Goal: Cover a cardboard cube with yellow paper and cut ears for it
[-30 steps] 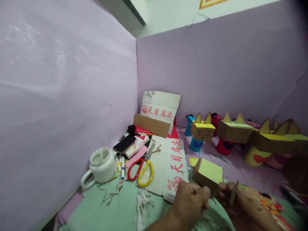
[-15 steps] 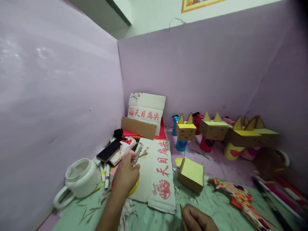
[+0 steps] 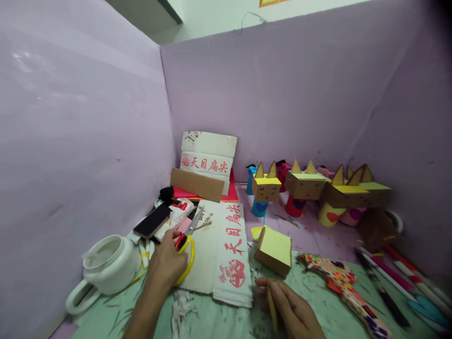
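Observation:
My left hand (image 3: 166, 262) is closed on the handles of a pair of scissors (image 3: 191, 258), whose loops are yellow and red. Their metal blades point up and away over a flattened white carton (image 3: 205, 263) with red lettering. In my right hand (image 3: 293, 310), close to the near edge of the view, a thin piece of brown cardboard (image 3: 271, 306) is pinched between thumb and fingers. Beyond that hand lies a small cardboard box (image 3: 277, 249) with a pale yellow top.
A white mug (image 3: 109, 268), markers and a black phone (image 3: 153, 220) lie on the left. Box-headed cardboard figures (image 3: 266, 190) stand at the back right. A floral-patterned glue gun (image 3: 339, 282), a black-handled knife (image 3: 383, 292) and pens lie at the right.
My left hand has shifted left and nearer, and the scissors' handles now show in its grip. My right hand has come further into view with the cardboard piece. The view has shifted slightly.

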Motion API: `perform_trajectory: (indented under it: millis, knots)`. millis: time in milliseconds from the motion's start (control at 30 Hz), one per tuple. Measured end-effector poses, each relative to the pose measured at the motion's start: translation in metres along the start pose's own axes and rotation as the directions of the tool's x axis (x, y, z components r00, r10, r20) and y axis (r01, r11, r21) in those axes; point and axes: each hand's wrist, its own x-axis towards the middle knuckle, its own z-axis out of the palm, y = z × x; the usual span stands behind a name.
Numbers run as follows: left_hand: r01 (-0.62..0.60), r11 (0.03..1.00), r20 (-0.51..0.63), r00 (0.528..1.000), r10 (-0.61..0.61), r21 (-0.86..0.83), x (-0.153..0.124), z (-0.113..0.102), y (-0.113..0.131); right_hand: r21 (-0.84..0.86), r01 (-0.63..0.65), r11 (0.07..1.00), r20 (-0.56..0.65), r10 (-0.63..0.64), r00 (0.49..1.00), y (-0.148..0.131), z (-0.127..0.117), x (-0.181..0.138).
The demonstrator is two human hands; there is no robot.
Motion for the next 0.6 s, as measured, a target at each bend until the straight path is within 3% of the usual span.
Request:
perform_trajectory:
  millis: [67, 167, 367, 600]
  knots:
    - [0.074, 0.989, -0.085, 0.993, -0.086, -0.129, 0.002, -0.001, -0.003, 0.052, 0.016, 0.999, -0.059, -0.013, 0.998, -0.004, 0.008, 0.003]
    - [0.126, 0.984, -0.077, 0.988, -0.137, -0.125, 0.004, 0.002, -0.005, 0.044, 0.014, 0.999, 0.021, -0.015, 1.0, -0.012, 0.017, 0.01]
    - [0.099, 0.994, 0.015, 0.995, -0.098, -0.055, 0.009, 0.015, -0.007, 0.175, -0.216, 0.961, 0.056, 0.209, 0.976, -0.034, 0.027, 0.016]
    - [0.072, 0.992, -0.009, 0.997, -0.073, -0.104, 0.012, 0.02, -0.012, 0.141, -0.275, 0.951, 0.216, 0.241, 0.946, -0.061, 0.042, 0.024]
